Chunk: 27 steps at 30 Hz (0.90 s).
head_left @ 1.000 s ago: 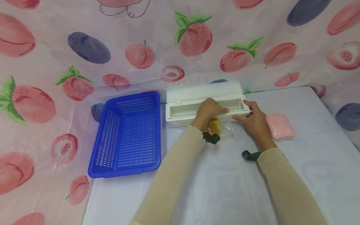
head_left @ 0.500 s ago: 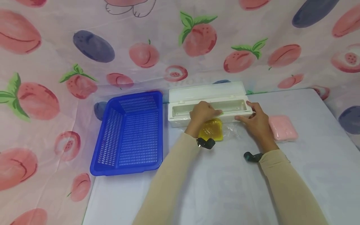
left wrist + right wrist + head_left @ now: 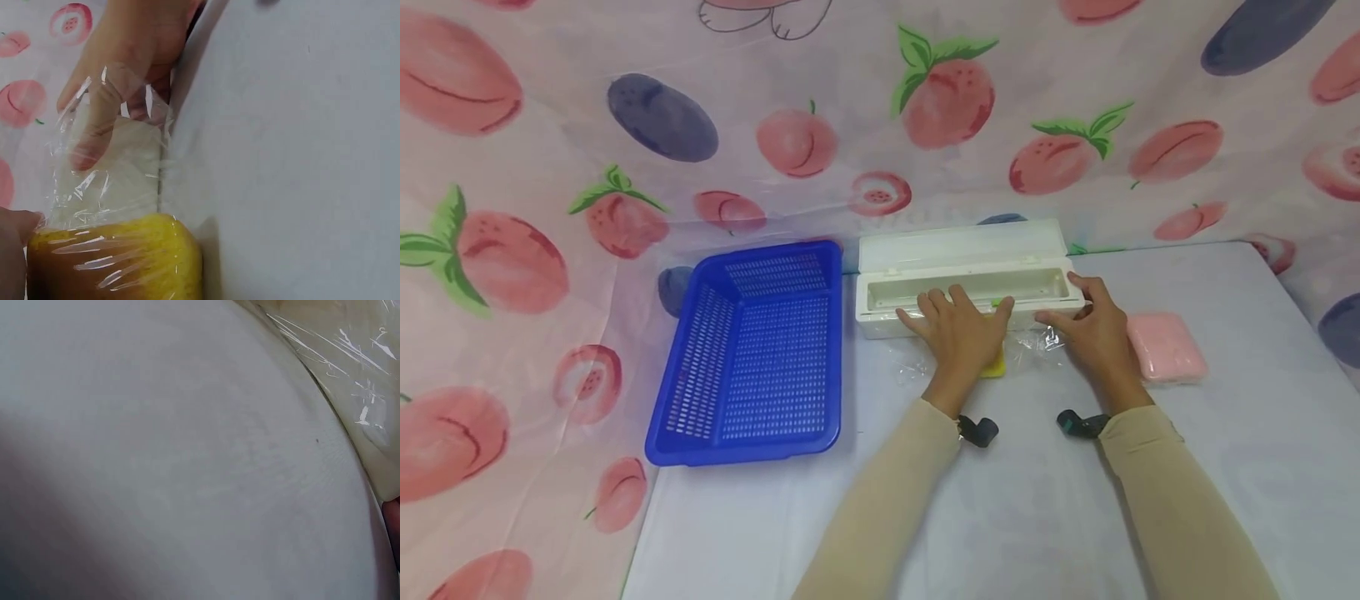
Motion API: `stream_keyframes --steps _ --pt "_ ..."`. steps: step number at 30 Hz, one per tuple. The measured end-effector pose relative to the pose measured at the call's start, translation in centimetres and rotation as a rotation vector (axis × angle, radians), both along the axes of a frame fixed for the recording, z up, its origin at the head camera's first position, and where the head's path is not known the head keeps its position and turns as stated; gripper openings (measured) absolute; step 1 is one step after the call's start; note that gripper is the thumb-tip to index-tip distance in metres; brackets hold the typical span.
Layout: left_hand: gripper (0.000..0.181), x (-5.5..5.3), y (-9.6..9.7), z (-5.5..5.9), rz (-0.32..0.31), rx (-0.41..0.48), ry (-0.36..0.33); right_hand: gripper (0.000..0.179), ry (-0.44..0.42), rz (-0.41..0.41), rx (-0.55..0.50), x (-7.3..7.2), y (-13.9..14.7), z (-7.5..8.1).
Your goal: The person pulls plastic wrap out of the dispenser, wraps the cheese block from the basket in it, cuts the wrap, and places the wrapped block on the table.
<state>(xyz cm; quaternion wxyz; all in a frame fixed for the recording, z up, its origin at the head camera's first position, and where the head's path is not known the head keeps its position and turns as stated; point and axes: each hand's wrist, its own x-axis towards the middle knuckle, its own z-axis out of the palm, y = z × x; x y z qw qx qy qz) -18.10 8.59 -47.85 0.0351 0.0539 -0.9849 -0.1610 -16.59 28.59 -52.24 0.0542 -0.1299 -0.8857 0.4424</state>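
Observation:
The long white cling film dispenser box [image 3: 887, 327] stands with its lid [image 3: 962, 244] raised at the back; a small green piece [image 3: 1000, 302] sits on its front edge. Clear film [image 3: 1037, 343] hangs down its front. My left hand [image 3: 961, 333] lies with spread fingers at the front edge, over the film. Below the palm, mostly hidden in the head view, is a yellow, brown-topped, bread-like block [image 3: 119, 259] under film. My right hand [image 3: 1093, 333] grips the box's right end, its thumb [image 3: 94, 140] on the front face, seen through film in the left wrist view.
A blue plastic basket [image 3: 832, 358] stands left of the box. Just right of my right hand lies a pink block [image 3: 1165, 346] in clear wrap. Fruit-print cloth [image 3: 820, 67] rises behind the white-covered table [image 3: 1022, 517].
My left hand has slid left along the box's front edge, its fingers at first curled near the green piece and now spread out. My right hand keeps its hold on the box end.

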Motion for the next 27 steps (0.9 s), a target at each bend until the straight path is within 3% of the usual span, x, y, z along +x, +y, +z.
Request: stream_keyframes --steps 12,21,27 --pt "0.09 0.1 -0.9 0.0 0.089 0.087 0.057 0.098 -0.002 0.011 -0.002 0.0 0.6 0.3" --pt "0.115 0.3 -2.5 0.0 0.227 0.185 0.047 0.101 -0.074 0.002 -0.036 0.0 0.1 0.3" --pt "0.121 0.3 -3.6 -0.4 0.309 0.225 0.089 0.102 -0.092 0.001 -0.018 -0.1 0.1 0.1"
